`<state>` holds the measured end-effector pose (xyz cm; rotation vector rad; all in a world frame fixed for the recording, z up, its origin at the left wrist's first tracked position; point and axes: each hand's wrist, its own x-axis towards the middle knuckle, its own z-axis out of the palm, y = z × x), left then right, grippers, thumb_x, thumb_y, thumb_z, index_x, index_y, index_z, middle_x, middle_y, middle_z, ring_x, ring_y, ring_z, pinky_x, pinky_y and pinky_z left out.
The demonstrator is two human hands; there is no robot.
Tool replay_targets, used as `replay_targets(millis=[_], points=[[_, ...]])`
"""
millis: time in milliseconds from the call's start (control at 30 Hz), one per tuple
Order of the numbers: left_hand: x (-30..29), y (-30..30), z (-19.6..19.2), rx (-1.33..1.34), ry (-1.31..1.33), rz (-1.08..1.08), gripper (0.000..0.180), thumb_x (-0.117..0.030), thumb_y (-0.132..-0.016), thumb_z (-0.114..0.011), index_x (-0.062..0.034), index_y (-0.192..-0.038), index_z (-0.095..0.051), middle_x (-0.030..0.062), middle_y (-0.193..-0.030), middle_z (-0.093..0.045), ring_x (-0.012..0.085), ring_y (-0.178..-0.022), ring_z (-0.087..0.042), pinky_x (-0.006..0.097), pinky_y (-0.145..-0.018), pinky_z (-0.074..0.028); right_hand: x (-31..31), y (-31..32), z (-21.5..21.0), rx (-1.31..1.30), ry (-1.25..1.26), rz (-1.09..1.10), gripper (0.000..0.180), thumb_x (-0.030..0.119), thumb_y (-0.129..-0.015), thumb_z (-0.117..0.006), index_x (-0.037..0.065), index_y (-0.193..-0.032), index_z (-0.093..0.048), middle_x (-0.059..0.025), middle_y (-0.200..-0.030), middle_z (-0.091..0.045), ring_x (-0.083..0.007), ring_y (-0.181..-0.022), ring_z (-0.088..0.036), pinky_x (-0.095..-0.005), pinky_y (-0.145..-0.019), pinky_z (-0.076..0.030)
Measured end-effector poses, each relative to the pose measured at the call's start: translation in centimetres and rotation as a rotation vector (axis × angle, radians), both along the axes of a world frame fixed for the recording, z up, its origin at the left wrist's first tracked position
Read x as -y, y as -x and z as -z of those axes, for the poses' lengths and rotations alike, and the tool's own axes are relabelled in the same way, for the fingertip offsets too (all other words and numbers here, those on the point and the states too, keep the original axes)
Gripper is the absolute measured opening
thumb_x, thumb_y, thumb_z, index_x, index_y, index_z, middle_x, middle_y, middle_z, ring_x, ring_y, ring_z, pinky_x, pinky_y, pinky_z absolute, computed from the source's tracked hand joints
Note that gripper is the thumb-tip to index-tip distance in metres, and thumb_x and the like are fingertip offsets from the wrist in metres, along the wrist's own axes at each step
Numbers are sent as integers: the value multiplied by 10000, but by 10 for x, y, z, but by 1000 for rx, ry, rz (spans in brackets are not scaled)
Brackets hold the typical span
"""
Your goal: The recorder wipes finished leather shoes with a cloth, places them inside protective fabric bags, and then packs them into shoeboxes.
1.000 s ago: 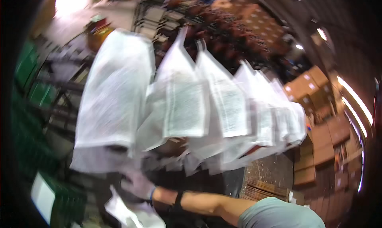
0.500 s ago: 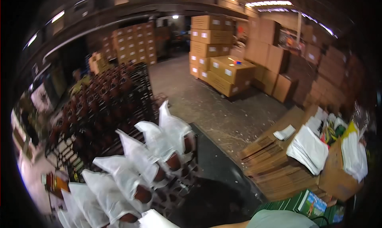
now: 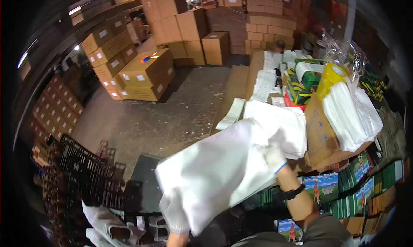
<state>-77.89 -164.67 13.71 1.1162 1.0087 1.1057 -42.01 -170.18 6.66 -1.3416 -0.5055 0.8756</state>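
A white bag, soft and partly smeared by motion, is stretched between my two gloved hands. My left hand in a white glove is closed on its lower left corner. At the bag's right side, my right hand, in a white glove with a blue cuff edge, grips it. Just beyond the bag lies a stack of flat white bags. Below and left of my left hand, white bags are pulled over dark brown objects whose kind I cannot make out.
An open carton stuffed with white bags stands to the right, with a yellow tape roll beside it. Green printed boxes are stacked below. Black racks stand at left. Stacked cartons sit on the floor beyond.
My view has swung right, from the rows of covered objects toward the stack of white bags. Both my hands have come into view, holding a white bag.
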Motion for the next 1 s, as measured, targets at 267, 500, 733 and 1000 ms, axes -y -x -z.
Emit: replay_targets(millis=[267,500,733,1000], points=[[-194,-341,92,-153,-195,663,402,-275,-1099,-672,44,-1334,-742,-17,-960,-720,58,-870,-604,259,-780,-516,53,-224,76,136,125,655,272,81,-1027,-749,-79,-1246,-770,-120,-1103,-809,-185,-907,-749,-319,-832,-591],[-222,-346,193,-422,-477,418,682,-305,-1117,-650,55,-1650,-422,223,-1414,-713,272,-1250,-710,371,-1083,-543,41,-295,185,522,434,841,379,218,-964,-774,-62,-1219,-779,-242,-1066,-822,-319,-954,-773,-403,-921,-572],[-32,3,295,-917,-179,533,365,-315,-1100,-618,-46,-1324,-718,238,-1289,-739,476,-1241,-673,507,-1031,-561,53,-293,180,695,686,815,412,303,-963,-728,13,-1250,-784,-269,-1226,-777,-443,-1157,-751,-495,-1020,-568],[274,330,312,-1042,285,-120,423,-299,-1060,-671,14,-1337,-734,225,-1254,-793,339,-1209,-740,465,-1057,-560,-45,-62,65,1348,752,723,770,250,-992,-755,-73,-1617,-442,-315,-1609,-529,-466,-1480,-517,-493,-1308,-344]])
